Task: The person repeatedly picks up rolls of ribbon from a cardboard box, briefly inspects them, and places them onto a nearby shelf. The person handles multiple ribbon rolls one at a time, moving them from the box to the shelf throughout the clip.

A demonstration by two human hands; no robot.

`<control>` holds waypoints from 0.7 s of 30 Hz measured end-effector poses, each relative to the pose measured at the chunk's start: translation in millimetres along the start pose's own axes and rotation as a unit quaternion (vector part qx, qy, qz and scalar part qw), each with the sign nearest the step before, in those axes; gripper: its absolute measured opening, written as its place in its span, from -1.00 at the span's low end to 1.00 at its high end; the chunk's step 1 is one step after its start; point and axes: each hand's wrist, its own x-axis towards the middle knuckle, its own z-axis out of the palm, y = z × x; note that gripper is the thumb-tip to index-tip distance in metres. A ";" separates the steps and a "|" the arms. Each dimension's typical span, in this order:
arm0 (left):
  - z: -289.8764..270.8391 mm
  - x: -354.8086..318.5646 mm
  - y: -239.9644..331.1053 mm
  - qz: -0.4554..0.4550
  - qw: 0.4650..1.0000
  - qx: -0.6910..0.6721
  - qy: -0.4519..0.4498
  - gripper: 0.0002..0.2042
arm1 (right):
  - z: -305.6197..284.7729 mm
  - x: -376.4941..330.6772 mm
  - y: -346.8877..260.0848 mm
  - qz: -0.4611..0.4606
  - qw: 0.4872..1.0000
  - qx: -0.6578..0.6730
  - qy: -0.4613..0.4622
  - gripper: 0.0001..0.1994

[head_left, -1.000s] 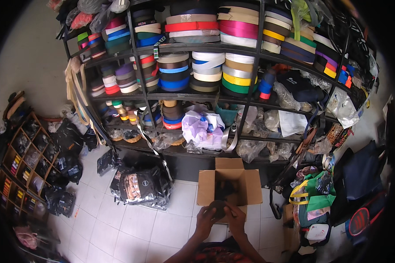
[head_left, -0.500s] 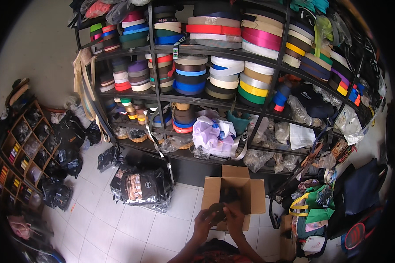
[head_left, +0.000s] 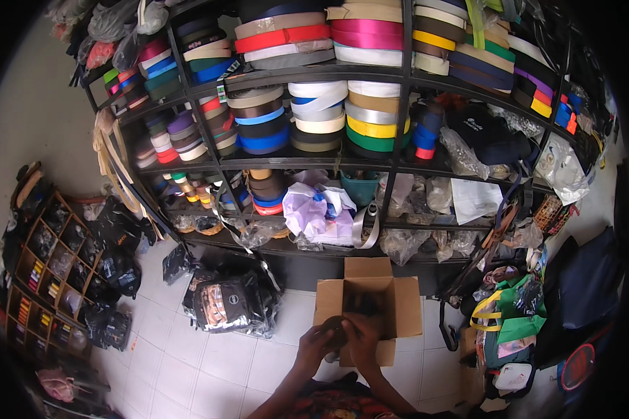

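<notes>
Both hands are closed around a small dark roll of strap [head_left: 336, 333], held in front of me over the near side of an open cardboard box [head_left: 403, 307]. My left hand [head_left: 314, 344] grips the roll's left side. On its right edge, my right hand [head_left: 362, 340] has its fingers bent against it. The box stands on the floor with its flaps folded outward. Dark things lie inside it, too shadowed to make out, and my hands cover part of its near edge.
Beyond the box rises a black shelf [head_left: 314, 162] stacked with coloured webbing rolls [head_left: 262, 129]. Plastic-wrapped backpacks [head_left: 230, 300] lie on the tiled floor to the left. A pile of bags [head_left: 514, 321] is at the right, and a compartment rack [head_left: 45, 262] stands far left.
The roll has tilted in my hands and my right hand has shifted slightly left. The whole view has turned, so the shelves sit further left.
</notes>
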 end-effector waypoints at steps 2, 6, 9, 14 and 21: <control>6.6 4.0 -3.9 0.011 1.000 0.013 0.000 -0.63 | -5.0 1.0 -1.7 -0.034 0.998 -0.037 0.044 -0.77; 22.8 18.5 0.8 -0.024 0.999 0.018 0.013 -0.68 | -16.4 -0.8 8.2 0.046 0.997 0.025 0.047 -0.65; 16.8 31.1 2.5 -0.028 1.000 0.003 0.005 -0.67 | -15.2 3.1 15.8 -0.043 0.999 -0.013 0.030 -0.52; 0.3 52.9 10.0 0.039 0.996 0.073 -0.032 -0.62 | -0.2 17.7 9.2 -0.071 0.992 -0.101 0.002 -0.29; -21.1 89.8 56.3 -0.005 0.998 0.066 -0.004 -0.53 | 63.5 55.6 9.2 -0.098 0.981 -0.159 0.056 -0.26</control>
